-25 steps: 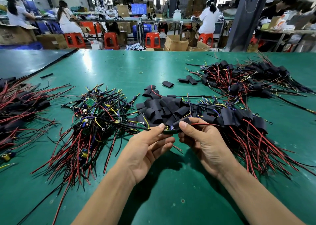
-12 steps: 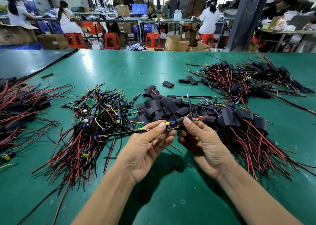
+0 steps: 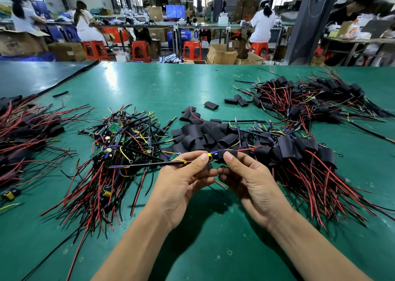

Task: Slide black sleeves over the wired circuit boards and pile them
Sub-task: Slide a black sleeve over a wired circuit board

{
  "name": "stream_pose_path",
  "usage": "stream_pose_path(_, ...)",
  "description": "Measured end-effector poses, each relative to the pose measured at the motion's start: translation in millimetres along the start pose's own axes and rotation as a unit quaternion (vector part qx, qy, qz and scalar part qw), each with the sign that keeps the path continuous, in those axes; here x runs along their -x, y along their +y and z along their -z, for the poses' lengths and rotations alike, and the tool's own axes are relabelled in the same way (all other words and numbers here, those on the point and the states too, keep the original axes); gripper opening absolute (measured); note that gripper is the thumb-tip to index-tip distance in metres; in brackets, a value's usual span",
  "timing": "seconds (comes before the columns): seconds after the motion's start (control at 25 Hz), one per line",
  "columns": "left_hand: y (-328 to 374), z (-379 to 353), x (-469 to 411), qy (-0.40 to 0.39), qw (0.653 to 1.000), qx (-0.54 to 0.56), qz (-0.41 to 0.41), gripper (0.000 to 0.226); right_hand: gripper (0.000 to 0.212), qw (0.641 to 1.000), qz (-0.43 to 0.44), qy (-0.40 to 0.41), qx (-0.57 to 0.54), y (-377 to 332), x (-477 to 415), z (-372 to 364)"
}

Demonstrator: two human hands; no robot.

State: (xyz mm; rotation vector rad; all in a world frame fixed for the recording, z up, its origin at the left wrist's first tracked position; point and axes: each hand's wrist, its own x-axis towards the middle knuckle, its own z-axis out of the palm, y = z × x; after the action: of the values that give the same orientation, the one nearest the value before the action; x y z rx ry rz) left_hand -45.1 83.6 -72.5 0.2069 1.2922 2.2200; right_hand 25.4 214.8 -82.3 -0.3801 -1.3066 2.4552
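One wired circuit board [image 3: 211, 155] is held roughly level, pinched by the left hand [image 3: 181, 184]. Its blue and yellow components are exposed, and black and yellow leads trail to the left. A black sleeve [image 3: 229, 152], pinched by the right hand [image 3: 250, 182], sits over the board's right end, apparently only partly on, with a red lead exiting its far side. Unsleeved boards [image 3: 119, 139], green with red and black wires, lie heaped left of centre. Loose sleeves [image 3: 205, 135], short and flattened, are heaped at centre. Sleeved boards [image 3: 299, 152] are piled just right of them. A further sleeved pile [image 3: 310, 101] lies far right, and another pile [image 3: 25, 131] lies far left.
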Motion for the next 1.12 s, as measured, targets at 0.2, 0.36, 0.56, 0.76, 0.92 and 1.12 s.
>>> stream_pose_path(0.2, 0.8, 3.9, 0.8, 0.003, 0.999, -0.043, -0.011, 0.013, 0.038, 0.995, 0.026, -0.013, 0.096, 1.7, 2.6, -1.6)
stream_pose_path(0.36, -0.9, 1.2, 3.9, -0.016, 0.998, -0.052, -0.014, 0.014, 0.044, 0.988, 0.041, -0.024, 0.144, 6.1, 1.1, -2.4)
stream_pose_path(0.56, -4.1, -0.5, 2.9, -0.011, 0.997, -0.059, -0.051, 0.011, 0.040, 0.993, 0.013, 0.004, 0.113, 8.1, -1.0, -3.0)
stream_pose_path(0.76, -4.9, 0.1, 3.9, 0.006, 0.984, -0.162, -0.080, 0.010, 0.029, 0.991, 0.019, 0.038, 0.129, 5.5, -2.8, -0.1)
stream_pose_path(0.92, -5.2, -0.8, 4.4, 0.028, 0.977, -0.187, -0.100, 0.011, 0.026, 0.982, 0.030, 0.038, 0.184, 5.9, -1.6, 1.0)
stream_pose_path(1.12, -3.1, -1.1, 4.8, 0.022, 0.983, -0.148, -0.108, 0.009, 0.030, 0.985, -0.008, 0.025, 0.170, 5.6, -3.4, 1.3)
